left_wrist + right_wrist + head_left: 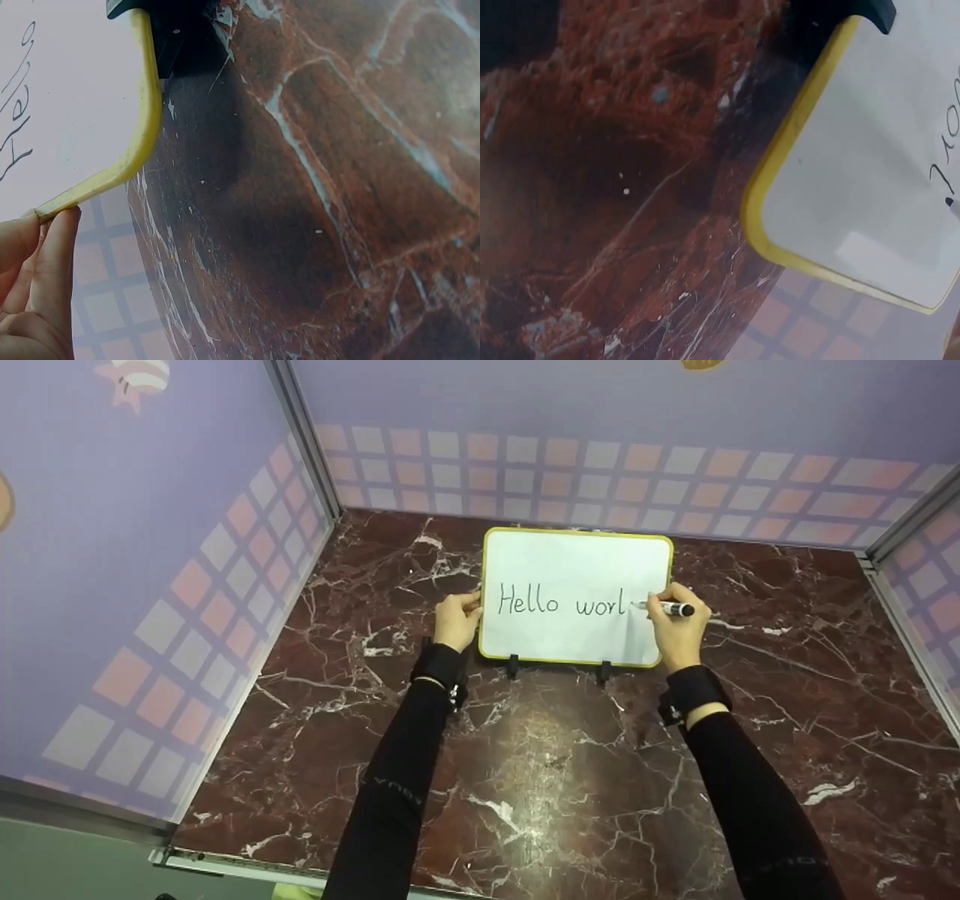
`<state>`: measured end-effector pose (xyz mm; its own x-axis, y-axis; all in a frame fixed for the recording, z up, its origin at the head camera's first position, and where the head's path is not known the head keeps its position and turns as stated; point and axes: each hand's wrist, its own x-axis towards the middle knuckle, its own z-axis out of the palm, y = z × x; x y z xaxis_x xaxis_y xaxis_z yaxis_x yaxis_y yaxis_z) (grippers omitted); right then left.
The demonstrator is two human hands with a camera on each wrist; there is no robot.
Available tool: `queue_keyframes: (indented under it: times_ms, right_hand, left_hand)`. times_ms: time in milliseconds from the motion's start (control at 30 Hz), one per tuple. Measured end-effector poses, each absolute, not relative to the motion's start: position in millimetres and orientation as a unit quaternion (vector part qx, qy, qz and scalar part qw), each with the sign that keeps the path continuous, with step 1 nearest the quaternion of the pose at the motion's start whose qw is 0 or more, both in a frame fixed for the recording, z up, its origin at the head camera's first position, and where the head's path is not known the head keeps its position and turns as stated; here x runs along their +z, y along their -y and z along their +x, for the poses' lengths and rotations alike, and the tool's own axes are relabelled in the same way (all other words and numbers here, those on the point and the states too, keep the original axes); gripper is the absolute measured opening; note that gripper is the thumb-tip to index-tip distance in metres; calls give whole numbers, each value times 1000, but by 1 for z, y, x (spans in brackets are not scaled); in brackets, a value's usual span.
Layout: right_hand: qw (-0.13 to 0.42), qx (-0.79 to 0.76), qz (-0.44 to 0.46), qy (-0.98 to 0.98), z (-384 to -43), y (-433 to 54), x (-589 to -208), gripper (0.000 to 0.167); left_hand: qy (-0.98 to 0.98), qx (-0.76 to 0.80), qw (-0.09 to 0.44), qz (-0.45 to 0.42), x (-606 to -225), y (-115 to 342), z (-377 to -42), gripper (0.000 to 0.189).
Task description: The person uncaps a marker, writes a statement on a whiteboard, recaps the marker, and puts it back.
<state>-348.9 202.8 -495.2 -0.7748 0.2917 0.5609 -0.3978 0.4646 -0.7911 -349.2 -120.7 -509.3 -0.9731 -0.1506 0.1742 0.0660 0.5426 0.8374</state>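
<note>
A small whiteboard (562, 562) with a yellow frame stands tilted back on two black feet, bearing "Hello worl" in black handwriting. My left hand (455, 622) pinches the board's left edge; in the left wrist view the thumb (16, 240) and a finger meet at its yellow frame (142, 127). Near the right edge, my right hand (682, 634) holds a white marker (675, 608) with a black end. In the right wrist view its dark tip (949, 201) is at the board surface just past the "l"; most of the right hand lies outside that view.
The board stands on a dark red marbled table (360, 720) with white veins. Purple panels (600, 405) with pink and white squares enclose it at the back and both sides. A black stand foot (513, 666) juts out below the board.
</note>
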Motion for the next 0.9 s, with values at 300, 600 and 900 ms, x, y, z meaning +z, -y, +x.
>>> queue_keyframes:
  times_ms: [300, 600, 900]
  right_hand:
    - [334, 506, 12, 795, -350, -209, -498, 17]
    - [303, 506, 22, 807, -350, -207, -496, 19]
    - [316, 486, 28, 815, -350, -210, -495, 18]
  left_hand:
    - [872, -474, 115, 23, -509, 121, -349, 32]
    - [870, -481, 103, 25, -509, 120, -349, 33]
    - [869, -482, 106, 28, -509, 121, -349, 32]
